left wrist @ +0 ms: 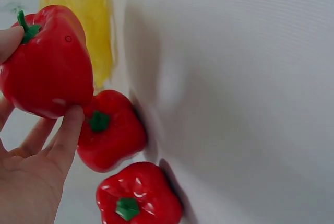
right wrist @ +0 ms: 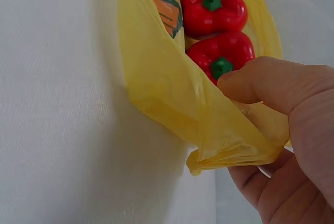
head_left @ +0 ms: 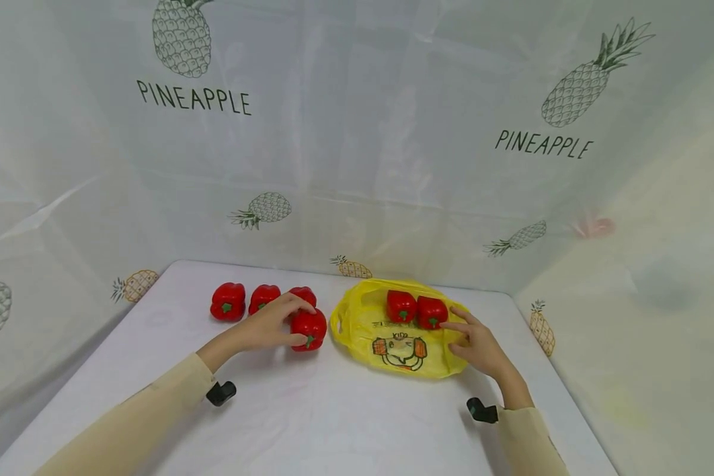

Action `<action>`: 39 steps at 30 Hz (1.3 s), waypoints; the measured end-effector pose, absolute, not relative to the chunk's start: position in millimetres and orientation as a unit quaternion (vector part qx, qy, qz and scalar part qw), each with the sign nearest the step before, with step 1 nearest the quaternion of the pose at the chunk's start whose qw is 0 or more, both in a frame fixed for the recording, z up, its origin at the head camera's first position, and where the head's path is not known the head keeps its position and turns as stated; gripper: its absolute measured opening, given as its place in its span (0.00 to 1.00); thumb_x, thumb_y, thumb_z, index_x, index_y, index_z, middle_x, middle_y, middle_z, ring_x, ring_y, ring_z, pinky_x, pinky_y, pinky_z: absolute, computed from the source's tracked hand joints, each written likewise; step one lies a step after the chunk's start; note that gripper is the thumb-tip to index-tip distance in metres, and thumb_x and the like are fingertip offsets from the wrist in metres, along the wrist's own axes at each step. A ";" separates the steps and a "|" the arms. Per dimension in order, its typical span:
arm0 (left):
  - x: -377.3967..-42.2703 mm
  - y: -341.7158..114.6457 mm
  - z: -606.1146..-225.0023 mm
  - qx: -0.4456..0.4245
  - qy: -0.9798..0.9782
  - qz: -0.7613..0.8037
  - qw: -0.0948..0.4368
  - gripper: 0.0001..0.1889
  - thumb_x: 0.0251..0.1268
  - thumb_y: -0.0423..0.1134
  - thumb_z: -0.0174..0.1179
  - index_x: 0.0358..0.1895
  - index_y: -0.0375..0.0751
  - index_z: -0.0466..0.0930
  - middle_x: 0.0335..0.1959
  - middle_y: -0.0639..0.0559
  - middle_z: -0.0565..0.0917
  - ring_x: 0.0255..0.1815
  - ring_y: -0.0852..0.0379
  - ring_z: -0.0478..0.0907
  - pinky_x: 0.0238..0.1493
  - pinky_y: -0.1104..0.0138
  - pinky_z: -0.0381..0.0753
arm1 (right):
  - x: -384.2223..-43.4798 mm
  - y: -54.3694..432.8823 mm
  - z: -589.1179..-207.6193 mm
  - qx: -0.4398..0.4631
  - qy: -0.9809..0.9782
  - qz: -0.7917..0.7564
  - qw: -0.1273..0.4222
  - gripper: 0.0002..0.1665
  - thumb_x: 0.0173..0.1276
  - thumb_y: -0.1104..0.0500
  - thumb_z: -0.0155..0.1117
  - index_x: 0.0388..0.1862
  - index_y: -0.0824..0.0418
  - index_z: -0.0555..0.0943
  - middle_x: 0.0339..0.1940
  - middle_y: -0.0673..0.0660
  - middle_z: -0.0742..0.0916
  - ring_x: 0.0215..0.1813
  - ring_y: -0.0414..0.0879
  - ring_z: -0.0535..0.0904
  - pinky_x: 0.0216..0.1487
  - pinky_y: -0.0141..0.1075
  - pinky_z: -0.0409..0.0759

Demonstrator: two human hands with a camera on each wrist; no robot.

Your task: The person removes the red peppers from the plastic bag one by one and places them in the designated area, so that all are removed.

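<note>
A glossy red bell pepper [head_left: 309, 330] with a green stem is gripped by my left hand [head_left: 268, 325], thumb near the stem and fingers round its side. In the left wrist view that pepper [left wrist: 49, 67] appears above the white surface. To the right lies a yellow plastic bag [head_left: 357, 337], its mouth spread wide. Two red bell peppers [head_left: 401, 306] rest side by side inside it. My right hand [head_left: 480, 347] is at the bag's right edge. In the right wrist view its thumb lies over the bag's rim [right wrist: 209, 114], with the other fingers partly hidden behind the plastic.
Three more red bell peppers [head_left: 228, 302] stand in a row at the back left of the white table [head_left: 309, 423]; the left hand partly covers the nearest one. A pineapple-printed curtain [head_left: 357, 165] hangs behind and around the table.
</note>
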State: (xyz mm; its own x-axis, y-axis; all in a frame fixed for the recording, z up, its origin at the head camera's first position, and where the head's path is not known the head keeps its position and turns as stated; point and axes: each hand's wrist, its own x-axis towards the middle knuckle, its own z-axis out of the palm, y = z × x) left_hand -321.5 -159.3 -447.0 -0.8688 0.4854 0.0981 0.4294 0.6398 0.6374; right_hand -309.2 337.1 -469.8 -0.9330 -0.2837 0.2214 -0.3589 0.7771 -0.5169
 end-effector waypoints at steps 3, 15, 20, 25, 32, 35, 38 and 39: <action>-319.4 -162.4 -450.4 0.249 0.906 0.341 0.042 0.30 0.58 0.49 0.80 0.64 0.60 0.80 0.68 0.51 0.76 0.67 0.49 0.74 0.56 0.52 0.88 | -308.9 337.5 -470.3 0.165 -0.941 0.288 0.062 0.26 0.68 0.70 0.71 0.65 0.64 0.85 0.83 0.68 0.67 0.79 0.76 0.64 0.67 0.63 0.79; -313.8 -170.9 -463.2 0.249 0.896 0.364 0.056 0.28 0.60 0.48 0.79 0.64 0.58 0.79 0.66 0.52 0.75 0.65 0.50 0.74 0.57 0.57 0.88 | -308.2 336.8 -470.7 0.164 -0.940 0.294 0.061 0.26 0.67 0.69 0.71 0.65 0.65 0.85 0.83 0.68 0.67 0.78 0.76 0.64 0.66 0.64 0.80; -312.0 -171.3 -466.6 0.250 0.893 0.369 0.063 0.29 0.60 0.48 0.79 0.64 0.57 0.79 0.67 0.51 0.74 0.66 0.50 0.74 0.58 0.57 0.88 | -308.4 338.1 -471.0 0.161 -0.941 0.293 0.060 0.25 0.68 0.69 0.71 0.64 0.64 0.86 0.83 0.68 0.67 0.79 0.76 0.63 0.68 0.64 0.78; -312.2 -170.9 -469.4 0.249 0.890 0.375 0.074 0.28 0.61 0.47 0.78 0.64 0.56 0.79 0.68 0.50 0.74 0.66 0.49 0.74 0.59 0.56 0.88 | -307.8 339.4 -470.4 0.160 -0.941 0.291 0.063 0.23 0.69 0.68 0.71 0.64 0.65 0.86 0.83 0.69 0.66 0.80 0.76 0.60 0.70 0.67 0.74; -314.0 -170.9 -474.1 0.244 0.889 0.378 0.084 0.28 0.61 0.46 0.79 0.63 0.57 0.79 0.68 0.50 0.74 0.67 0.49 0.74 0.59 0.55 0.87 | -307.5 339.1 -469.3 0.163 -0.941 0.287 0.070 0.22 0.69 0.68 0.72 0.63 0.65 0.87 0.84 0.69 0.65 0.81 0.76 0.58 0.72 0.69 0.70; -314.1 -171.3 -474.9 0.242 0.891 0.376 0.083 0.28 0.60 0.46 0.79 0.63 0.58 0.79 0.68 0.51 0.74 0.67 0.49 0.74 0.59 0.55 0.88 | -308.1 338.8 -468.8 0.164 -0.942 0.285 0.069 0.22 0.69 0.67 0.72 0.62 0.65 0.87 0.84 0.70 0.65 0.81 0.77 0.59 0.72 0.69 0.70; -313.8 -171.5 -475.0 0.243 0.890 0.377 0.084 0.28 0.61 0.46 0.79 0.63 0.59 0.79 0.68 0.51 0.74 0.67 0.49 0.75 0.60 0.55 0.87 | -308.9 339.2 -468.7 0.162 -0.943 0.284 0.068 0.22 0.69 0.67 0.72 0.62 0.65 0.87 0.84 0.69 0.65 0.81 0.76 0.59 0.72 0.69 0.69; -313.8 -171.6 -475.1 0.244 0.889 0.377 0.085 0.28 0.61 0.46 0.79 0.63 0.59 0.79 0.68 0.51 0.74 0.67 0.49 0.75 0.60 0.56 0.87 | -308.8 339.3 -468.5 0.162 -0.943 0.285 0.067 0.22 0.69 0.66 0.72 0.62 0.65 0.87 0.84 0.69 0.65 0.81 0.76 0.59 0.72 0.70 0.69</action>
State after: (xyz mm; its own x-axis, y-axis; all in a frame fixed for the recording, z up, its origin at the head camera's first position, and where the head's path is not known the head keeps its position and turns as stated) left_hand -313.8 -171.6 -475.1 -0.8668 0.4974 0.0337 0.3698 0.5962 0.7126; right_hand -308.8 339.3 -468.5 -0.9387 -0.2661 0.2190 -0.3428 0.7859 -0.5146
